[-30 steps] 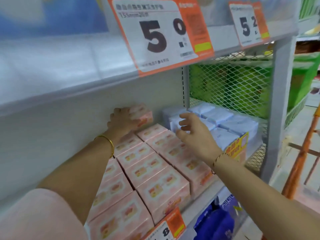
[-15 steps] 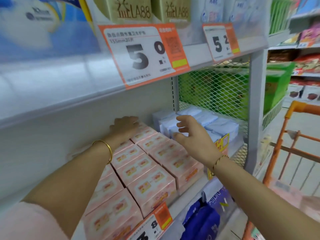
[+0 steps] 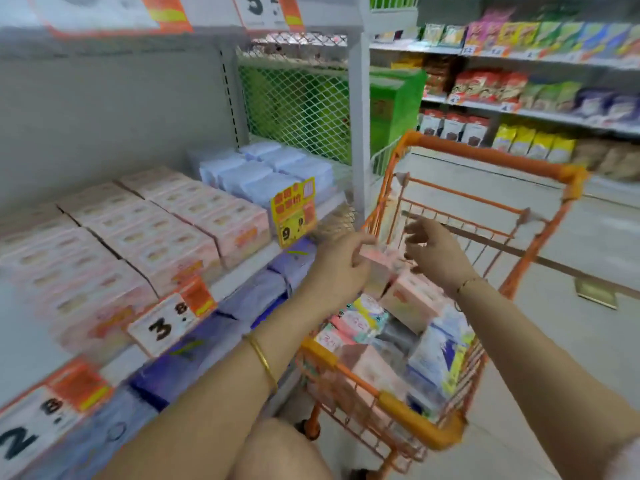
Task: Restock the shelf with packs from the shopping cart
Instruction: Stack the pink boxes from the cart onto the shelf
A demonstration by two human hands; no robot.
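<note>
The left hand point(image 3: 337, 271) is hovering over the shopping cart point(image 3: 485, 155), its fingers curling against an upright pink pack point(image 3: 375, 271). Motion blur is hiding whether it is actually gripping the pack or only touching it, so I cannot tell. The right hand point(image 3: 438, 256) is hanging just beside the same pack on its other side, with its fingers loosely spread and holding nothing. A gold bangle point(image 3: 265, 362) is sitting on the left forearm and a thin bracelet point(image 3: 467, 282) on the right wrist.

Under the hands, a second pink box point(image 3: 412, 299) is lying tilted in the cart among mixed blue-and-white packets point(image 3: 440, 348).

To the left, the shelf point(image 3: 242, 275) is carrying rows of pink packs point(image 3: 156, 233) packed tightly side by side. Pale blue packs point(image 3: 263, 174) are sitting further along, next to the mesh divider point(image 3: 298, 109). A yellow tag point(image 3: 294, 211) and a white price tag point(image 3: 166, 323) are hanging from the shelf's front edge.
</note>
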